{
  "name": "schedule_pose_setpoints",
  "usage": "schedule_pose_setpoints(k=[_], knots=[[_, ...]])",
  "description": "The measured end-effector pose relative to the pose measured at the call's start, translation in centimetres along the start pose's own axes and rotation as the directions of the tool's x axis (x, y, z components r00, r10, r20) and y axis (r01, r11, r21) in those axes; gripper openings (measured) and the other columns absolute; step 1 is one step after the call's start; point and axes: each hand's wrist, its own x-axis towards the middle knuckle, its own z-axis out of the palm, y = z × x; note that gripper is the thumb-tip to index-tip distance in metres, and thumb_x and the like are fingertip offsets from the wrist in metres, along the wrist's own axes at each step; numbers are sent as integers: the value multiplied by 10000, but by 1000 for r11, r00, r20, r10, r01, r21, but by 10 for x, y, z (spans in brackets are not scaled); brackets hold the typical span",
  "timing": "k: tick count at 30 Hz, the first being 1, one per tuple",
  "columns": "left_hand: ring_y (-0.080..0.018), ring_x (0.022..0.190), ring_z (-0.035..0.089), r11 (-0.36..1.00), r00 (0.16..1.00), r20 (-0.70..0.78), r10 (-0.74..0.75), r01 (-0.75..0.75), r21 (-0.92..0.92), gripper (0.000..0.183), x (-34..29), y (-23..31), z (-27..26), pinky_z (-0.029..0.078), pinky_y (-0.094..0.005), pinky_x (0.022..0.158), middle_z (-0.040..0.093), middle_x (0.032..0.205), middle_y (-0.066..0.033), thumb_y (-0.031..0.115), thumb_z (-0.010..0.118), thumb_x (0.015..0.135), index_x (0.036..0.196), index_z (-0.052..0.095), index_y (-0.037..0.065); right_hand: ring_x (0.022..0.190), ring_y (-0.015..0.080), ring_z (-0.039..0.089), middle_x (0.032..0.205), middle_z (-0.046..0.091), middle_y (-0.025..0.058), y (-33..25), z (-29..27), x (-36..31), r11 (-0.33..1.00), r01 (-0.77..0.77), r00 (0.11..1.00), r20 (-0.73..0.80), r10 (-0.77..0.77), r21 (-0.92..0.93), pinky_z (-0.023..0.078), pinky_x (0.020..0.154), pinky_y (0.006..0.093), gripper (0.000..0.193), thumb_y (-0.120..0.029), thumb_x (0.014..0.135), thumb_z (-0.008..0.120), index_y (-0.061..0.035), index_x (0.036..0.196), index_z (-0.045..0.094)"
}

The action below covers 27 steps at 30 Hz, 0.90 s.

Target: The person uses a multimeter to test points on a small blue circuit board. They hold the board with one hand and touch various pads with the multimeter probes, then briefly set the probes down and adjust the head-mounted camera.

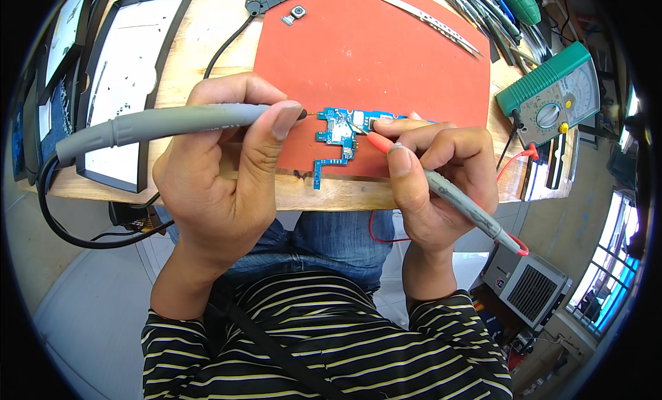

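A blue phone circuit board (pixel 339 130) with an irregular outline lies over the front of an orange-red mat (pixel 331 48). My left hand (pixel 227 165) is closed round a thick grey test probe (pixel 165 124), whose thin metal tip meets the board's upper left edge. In my right hand (pixel 445 179) is a grey-and-red test probe (pixel 469 208), slanted so its tip points at the upper middle of the board; exact contact is hard to tell. The right fingers rest by the board's right end and hide part of it.
A green analog multimeter (pixel 548 114) stands at the right with a red lead plugged in. Tweezers (pixel 431 22) and a small camera module (pixel 295 15) lie on the mat. At the left is a black-rimmed white tray (pixel 124 76). Several tools (pixel 483 14) crowd the far right.
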Motion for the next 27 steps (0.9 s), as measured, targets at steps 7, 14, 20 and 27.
schedule_pose_setpoints(k=[7,14,20,27], knots=[[-71,700,552,1000,1000,-14,-20,20,-17,111,-1,0,1,458,-183,588,618,865,-78,-1,620,900,970,562,-65,789,241,682,712,600,99,-5,-1,1,998,-52,998,29,53,-29,554,766,358,218,46,814,647,-31,830,443],[-67,694,541,1000,1000,8,-11,11,-4,106,0,0,-1,452,-183,581,613,865,-76,0,618,901,966,560,-62,821,284,687,720,614,128,-9,-1,0,993,-109,993,38,111,-43,547,787,386,213,50,826,620,-33,830,424],[-73,708,557,1000,1000,-2,-15,15,-12,110,-1,0,0,467,-185,598,617,870,-80,-5,616,900,974,557,-61,708,168,675,685,578,65,1,0,2,999,43,999,5,-43,0,585,679,305,228,71,785,683,-12,806,472],[-76,705,559,1000,1000,-6,-16,16,-5,115,-1,0,1,470,-189,595,620,870,-79,-2,621,899,971,559,-65,688,155,664,685,582,66,2,2,0,1000,6,1000,-20,-6,18,589,695,323,227,64,783,688,-15,802,476]])
